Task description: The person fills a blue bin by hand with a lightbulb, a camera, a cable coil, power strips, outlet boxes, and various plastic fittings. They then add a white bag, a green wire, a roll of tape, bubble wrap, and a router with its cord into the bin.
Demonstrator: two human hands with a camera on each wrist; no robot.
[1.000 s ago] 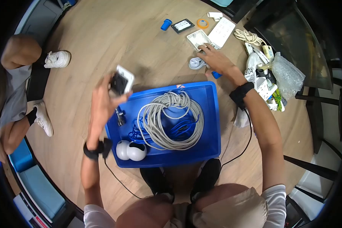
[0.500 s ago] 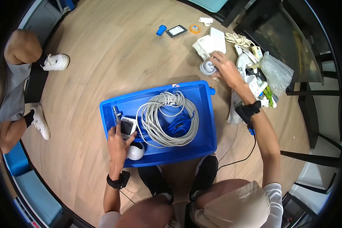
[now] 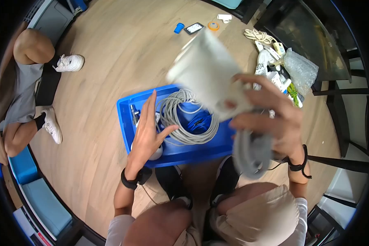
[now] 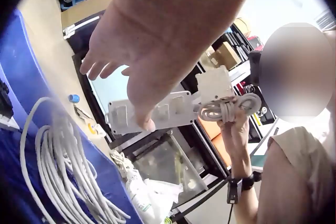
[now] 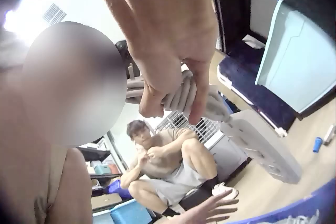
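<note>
My right hand grips a white power strip and its bundled cord, lifted high over the right side of the blue tray. A square white piece shows beside the cord in the left wrist view. With fingers spread, my left hand hovers at the tray's left side and holds nothing. It partly covers a white rounded camera and a black-and-white device. In the tray lie a coil of grey cable, blue cable and a metal fitting.
On the floor at the back are a blue fitting, a black labelled plate, orange tape and a white tee pipe. Bubble wrap and a cream cord top the right-hand pile. A person's shoe is at left.
My left hand has put the black-and-white device into the tray and let go. My right hand has raised the power strip and cord off the floor and brought them towards me.
</note>
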